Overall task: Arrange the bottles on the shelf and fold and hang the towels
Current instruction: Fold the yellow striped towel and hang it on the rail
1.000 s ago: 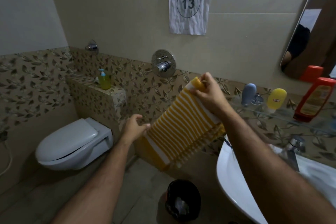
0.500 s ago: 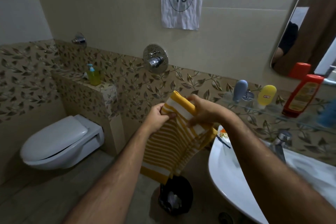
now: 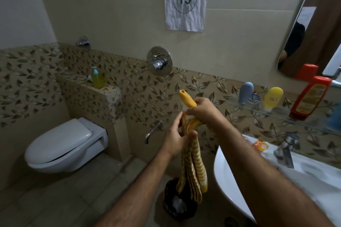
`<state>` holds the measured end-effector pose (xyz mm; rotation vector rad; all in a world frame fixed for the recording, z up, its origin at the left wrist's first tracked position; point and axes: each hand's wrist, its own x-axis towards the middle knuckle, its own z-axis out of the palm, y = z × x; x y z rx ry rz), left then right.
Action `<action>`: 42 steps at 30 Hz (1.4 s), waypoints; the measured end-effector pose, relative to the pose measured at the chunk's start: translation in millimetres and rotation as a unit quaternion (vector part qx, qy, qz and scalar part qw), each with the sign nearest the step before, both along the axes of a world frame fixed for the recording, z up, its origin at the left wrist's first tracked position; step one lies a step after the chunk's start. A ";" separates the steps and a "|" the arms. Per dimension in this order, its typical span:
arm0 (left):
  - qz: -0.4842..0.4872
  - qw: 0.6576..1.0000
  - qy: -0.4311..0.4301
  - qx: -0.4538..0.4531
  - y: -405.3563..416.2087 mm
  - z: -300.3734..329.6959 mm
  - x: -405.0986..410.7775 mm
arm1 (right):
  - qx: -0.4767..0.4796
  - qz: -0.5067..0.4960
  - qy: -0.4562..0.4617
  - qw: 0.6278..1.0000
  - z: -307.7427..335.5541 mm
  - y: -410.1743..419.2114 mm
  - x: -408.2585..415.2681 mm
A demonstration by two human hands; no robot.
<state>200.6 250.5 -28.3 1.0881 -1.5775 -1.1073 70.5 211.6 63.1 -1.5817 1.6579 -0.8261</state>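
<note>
A yellow and white striped towel hangs bunched in front of me. My right hand grips its upper end, with a yellow corner sticking up above the fist. Just below, my left hand holds the gathered middle of the towel. The rest of the cloth dangles down over the bin. On the glass shelf at the right stand a grey-blue bottle, a yellow bottle and a red-capped orange bottle.
A white sink with a tap sits at lower right, a small orange packet on its rim. A black bin stands on the floor below the towel. A white toilet is at left, a green soap dispenser on the ledge.
The towel was held spread out between my hands; my hands came together and it is now bunched into a narrow hanging bundle. My view has shifted slightly.
</note>
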 end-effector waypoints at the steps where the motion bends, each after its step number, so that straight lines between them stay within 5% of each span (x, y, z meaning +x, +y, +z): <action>1: -0.017 1.000 -0.021 0.009 1.9 2.6 -3.3 | 0.000 -0.003 -0.025 1.000 -0.6 -0.6 -0.4; 6: 0.093 0.995 -0.018 0.039 3.7 15.8 -13.7 | 0.037 0.034 -0.216 0.975 0.7 7.5 -4.4; 10: 0.124 0.989 0.034 0.075 6.5 23.1 -12.5 | 0.050 0.096 -0.278 0.954 -8.0 9.2 -9.9; 15: 0.151 0.972 0.123 0.133 4.8 27.8 -15.5 | -0.028 0.111 -0.214 0.970 -24.0 18.1 -4.7; 19: 0.189 0.964 0.115 0.149 5.7 33.2 -17.3 | -0.072 0.012 -0.217 0.973 -25.2 21.3 4.4; 28: 0.272 0.941 0.112 0.166 -7.2 32.6 -2.7 | -0.095 -0.020 -0.170 0.981 -14.1 25.6 -13.0; 42: 0.188 0.968 0.124 0.115 -3.8 50.8 -28.0 | -0.151 0.022 -0.190 0.970 -1.6 24.3 4.8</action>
